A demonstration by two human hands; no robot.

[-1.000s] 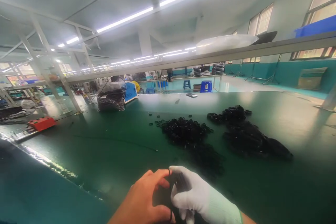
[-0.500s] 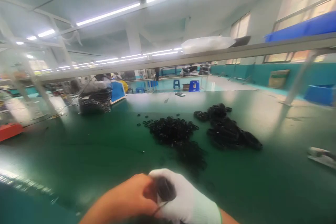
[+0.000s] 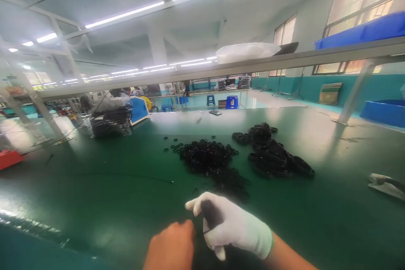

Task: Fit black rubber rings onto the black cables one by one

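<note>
My right hand (image 3: 232, 225), in a white glove, is closed around a dark bundle of black rubber rings (image 3: 210, 215) just above the green table (image 3: 110, 190). My bare left hand (image 3: 171, 247) is curled right beside it, fingertips pinching at a thin black ring between the two hands. A loose heap of small black rings (image 3: 210, 158) lies on the table beyond my hands. A second pile of stacked black rings (image 3: 274, 156) lies to its right.
A clear bag of black parts (image 3: 110, 120) stands at the far left of the table, with a blue box (image 3: 139, 109) behind it. A red object (image 3: 9, 158) sits at the left edge. A white item (image 3: 386, 183) lies at the right. A shelf rail (image 3: 253, 65) runs overhead.
The view has swung to the right. My left hand has pulled back and lower, off the gloved hand. The gloved hand has lifted slightly with the bundle still in it.
</note>
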